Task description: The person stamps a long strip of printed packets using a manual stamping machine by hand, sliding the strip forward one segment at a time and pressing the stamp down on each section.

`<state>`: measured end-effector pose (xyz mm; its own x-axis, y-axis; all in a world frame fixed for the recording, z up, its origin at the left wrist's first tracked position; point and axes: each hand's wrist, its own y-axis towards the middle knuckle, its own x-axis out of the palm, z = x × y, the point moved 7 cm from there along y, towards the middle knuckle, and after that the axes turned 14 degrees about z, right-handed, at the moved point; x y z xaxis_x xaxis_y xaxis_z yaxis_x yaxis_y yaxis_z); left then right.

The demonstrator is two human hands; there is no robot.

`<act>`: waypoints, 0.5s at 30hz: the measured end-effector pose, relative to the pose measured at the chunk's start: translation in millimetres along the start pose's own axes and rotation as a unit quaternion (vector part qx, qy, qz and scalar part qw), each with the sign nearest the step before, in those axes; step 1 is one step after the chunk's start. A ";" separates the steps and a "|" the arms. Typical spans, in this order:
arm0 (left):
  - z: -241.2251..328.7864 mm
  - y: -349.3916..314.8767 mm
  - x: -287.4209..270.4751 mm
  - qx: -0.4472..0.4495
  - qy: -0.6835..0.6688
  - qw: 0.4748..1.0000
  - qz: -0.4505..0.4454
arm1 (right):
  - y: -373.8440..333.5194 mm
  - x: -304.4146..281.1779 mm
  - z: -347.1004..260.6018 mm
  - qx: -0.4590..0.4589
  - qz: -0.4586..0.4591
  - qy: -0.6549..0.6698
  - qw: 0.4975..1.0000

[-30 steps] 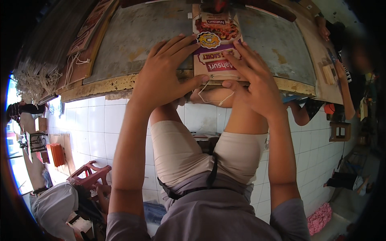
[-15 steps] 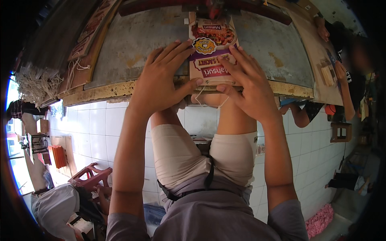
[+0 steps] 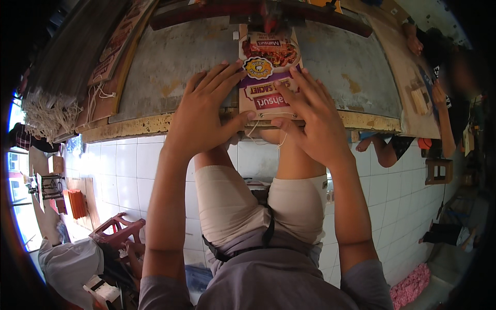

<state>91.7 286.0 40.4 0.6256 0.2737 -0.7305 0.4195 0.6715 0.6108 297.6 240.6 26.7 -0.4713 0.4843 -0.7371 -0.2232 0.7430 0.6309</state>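
A flat printed paper bag (image 3: 265,89) with a purple band, a food picture and a round yellow badge lies on the grey worktop, its print upside down to me. Two eyelets and a thin cream cord handle (image 3: 252,133) are at its near edge, the cord hanging over the table's front edge. My left hand (image 3: 205,111) lies with fingers spread along the bag's left side, thumb at the near left corner. My right hand (image 3: 316,116) rests spread on its right side, fingertips on the print. The bag's far end reaches under a red metal part (image 3: 271,21).
A dark red bar (image 3: 191,16) crosses the worktop's far side. At left lie similar printed bags (image 3: 111,59) and a bundle of white cords (image 3: 51,111). Another person's arm (image 3: 443,111) is at the right. A reddish plastic stool (image 3: 118,229) stands at lower left.
The view has shifted slightly, so the bag, worktop and red bar appear a little lower. My hands keep nearly the same place against the bag.
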 end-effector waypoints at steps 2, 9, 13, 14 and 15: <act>0.3 -0.4 -1.3 -0.010 -0.003 1.000 -0.010 | 1.6 -0.7 -1.3 0.006 -0.001 0.010 1.000; 0.9 1.9 -1.5 -0.012 0.004 1.000 -0.007 | 2.7 -2.7 -1.4 0.016 -0.006 0.014 1.000; 0.1 3.2 -1.6 -0.008 0.005 1.000 -0.004 | 2.4 -2.0 -2.0 0.017 -0.005 0.011 1.000; -0.1 3.0 -0.6 -0.011 0.005 1.000 -0.013 | 2.5 -2.1 -2.1 0.018 -0.005 0.010 1.000; -0.2 3.1 -0.6 -0.013 0.005 1.000 -0.022 | 3.0 -2.5 -2.7 0.017 -0.006 0.008 1.000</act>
<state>92.4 288.1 42.6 0.6001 0.2510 -0.7595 0.4286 0.7008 0.5702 295.8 240.4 31.1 -0.4831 0.4673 -0.7404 -0.2004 0.7642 0.6131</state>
